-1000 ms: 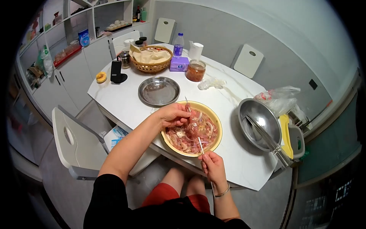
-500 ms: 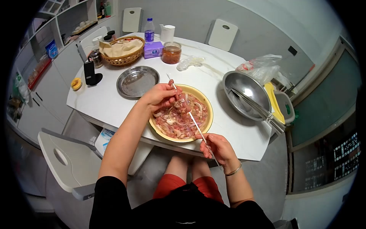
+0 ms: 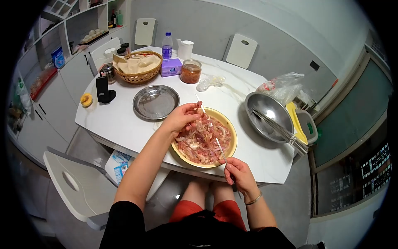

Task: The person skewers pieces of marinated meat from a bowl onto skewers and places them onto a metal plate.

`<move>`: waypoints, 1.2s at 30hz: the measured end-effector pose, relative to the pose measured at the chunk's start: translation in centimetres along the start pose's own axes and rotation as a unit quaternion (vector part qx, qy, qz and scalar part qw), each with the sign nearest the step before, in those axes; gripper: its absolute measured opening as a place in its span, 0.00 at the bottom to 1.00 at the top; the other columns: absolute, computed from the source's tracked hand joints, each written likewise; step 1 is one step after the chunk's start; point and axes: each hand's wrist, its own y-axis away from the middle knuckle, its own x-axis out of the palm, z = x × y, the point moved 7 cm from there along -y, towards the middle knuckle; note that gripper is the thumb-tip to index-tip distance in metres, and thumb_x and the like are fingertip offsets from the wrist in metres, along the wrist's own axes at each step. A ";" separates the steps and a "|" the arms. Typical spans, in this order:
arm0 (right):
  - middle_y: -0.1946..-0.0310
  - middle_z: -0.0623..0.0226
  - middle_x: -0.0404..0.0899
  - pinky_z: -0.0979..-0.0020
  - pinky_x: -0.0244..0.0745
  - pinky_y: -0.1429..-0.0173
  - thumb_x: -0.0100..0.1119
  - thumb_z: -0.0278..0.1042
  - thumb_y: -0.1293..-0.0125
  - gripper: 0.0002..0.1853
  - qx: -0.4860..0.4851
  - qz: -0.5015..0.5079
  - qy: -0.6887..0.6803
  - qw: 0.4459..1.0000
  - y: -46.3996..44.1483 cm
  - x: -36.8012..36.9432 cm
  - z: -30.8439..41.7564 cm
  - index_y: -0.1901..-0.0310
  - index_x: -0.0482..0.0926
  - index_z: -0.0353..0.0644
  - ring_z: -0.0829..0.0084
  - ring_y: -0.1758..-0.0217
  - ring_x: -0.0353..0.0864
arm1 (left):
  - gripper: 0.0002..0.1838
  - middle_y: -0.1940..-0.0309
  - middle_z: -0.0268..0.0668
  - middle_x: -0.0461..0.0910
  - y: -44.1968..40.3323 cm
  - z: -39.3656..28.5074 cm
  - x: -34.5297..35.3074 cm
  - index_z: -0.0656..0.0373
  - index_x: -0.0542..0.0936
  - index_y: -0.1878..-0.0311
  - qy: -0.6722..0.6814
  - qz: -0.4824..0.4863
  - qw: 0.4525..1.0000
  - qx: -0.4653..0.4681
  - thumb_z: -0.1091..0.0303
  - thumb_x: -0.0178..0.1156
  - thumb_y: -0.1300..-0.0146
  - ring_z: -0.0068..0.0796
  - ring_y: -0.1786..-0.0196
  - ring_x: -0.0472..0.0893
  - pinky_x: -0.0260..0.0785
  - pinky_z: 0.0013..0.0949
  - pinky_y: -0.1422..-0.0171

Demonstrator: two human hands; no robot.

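A thin flat metal skewer [image 3: 219,146] slants across the yellow-rimmed bowl [image 3: 234,143], its lower end in my right hand [image 3: 239,174]. The fingers of that hand are closed round it just outside the bowl's near edge. Sliced raw meat [image 3: 199,145] mixed with onion strips fills the bowl. Over its far left side, my left hand [image 3: 183,118] is closed, pinching meat around the upper part of the skewer. The skewer's tip sticks out beyond my left fingers, with a small bit of meat beside it. Part of the skewer is hidden behind the meat and fingers.
A round metal plate [image 3: 155,103] lies left of the bowl. To the right, a steel basin [image 3: 259,103] holds a bundle of skewers [image 3: 286,135]. Behind stand a wicker basket [image 3: 141,78], a tissue box [image 3: 171,67], a jar [image 3: 190,71] and a bottle [image 3: 167,45]. A chair [image 3: 78,186] is at left.
My right hand has drawn in slightly toward the bowl, and less skewer shows below it. My left hand still pinches the meat at the upper part. The whole view has shifted a little.
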 end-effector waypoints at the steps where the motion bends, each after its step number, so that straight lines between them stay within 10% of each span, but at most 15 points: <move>1: 0.82 0.74 0.68 0.86 0.60 0.80 0.42 0.27 0.33 0.12 -0.006 -0.006 0.004 1.000 -0.1 -0.1 0.0 0.51 0.72 0.35 0.85 0.85 0.63 | 0.19 0.66 0.32 0.73 0.0 0.1 -0.6 0.61 0.69 0.49 -0.021 -0.021 0.999 0.014 0.77 0.57 0.45 0.13 0.80 0.68 0.57 0.14 0.84; 8: 0.84 0.74 0.66 0.85 0.57 0.81 0.43 0.28 0.34 0.11 -0.052 -0.059 0.059 0.995 -0.6 -0.2 -0.1 0.54 0.73 0.35 0.85 0.86 0.60 | 0.12 0.79 0.28 0.72 2.5 0.5 -0.2 0.63 0.76 0.59 -0.162 -0.082 0.983 -0.011 0.70 0.62 0.47 0.12 0.80 0.68 0.56 0.19 0.82; 13: 0.84 0.76 0.66 0.85 0.56 0.81 0.42 0.28 0.33 0.12 -0.054 -0.065 0.083 0.993 -0.5 0.4 -0.8 0.53 0.73 0.36 0.87 0.85 0.60 | 0.04 0.80 0.29 0.72 1.9 3.8 3.0 0.61 0.75 0.69 0.077 -0.007 0.994 -0.080 0.72 0.58 0.44 0.12 0.85 0.63 0.48 0.17 0.87; 26: 0.84 0.77 0.65 0.85 0.54 0.83 0.43 0.29 0.34 0.11 -0.074 -0.067 0.097 0.990 -0.4 -0.6 0.0 0.54 0.74 0.37 0.87 0.86 0.59 | 0.04 0.79 0.32 0.72 1.4 5.9 4.7 0.63 0.75 0.70 0.121 -0.002 0.983 -0.137 0.73 0.57 0.44 0.14 0.85 0.63 0.48 0.18 0.87; 29: 0.84 0.77 0.66 0.85 0.54 0.83 0.43 0.28 0.34 0.11 -0.050 -0.064 0.105 0.991 -0.1 -1.6 1.5 0.55 0.74 0.37 0.87 0.86 0.59 | 0.11 0.79 0.28 0.73 2.4 3.6 4.2 0.60 0.79 0.59 -0.079 0.019 0.987 -0.136 0.66 0.59 0.43 0.13 0.84 0.63 0.50 0.17 0.84; 31: 0.85 0.77 0.66 0.85 0.55 0.83 0.43 0.28 0.34 0.11 -0.049 -0.053 0.116 0.991 0.2 -2.6 2.8 0.56 0.74 0.37 0.87 0.87 0.60 | 0.10 0.78 0.28 0.75 2.1 0.4 2.5 0.59 0.80 0.61 -0.225 -0.021 0.974 0.012 0.65 0.60 0.44 0.13 0.79 0.68 0.57 0.19 0.79; 36: 0.85 0.77 0.66 0.85 0.56 0.82 0.43 0.29 0.34 0.10 -0.051 -0.029 0.143 0.988 1.0 -5.0 4.2 0.59 0.74 0.38 0.87 0.85 0.61 | 0.07 0.79 0.29 0.76 3.1 -1.6 -0.9 0.61 0.79 0.70 -0.361 -0.113 0.926 0.008 0.67 0.61 0.46 0.15 0.79 0.71 0.63 0.22 0.76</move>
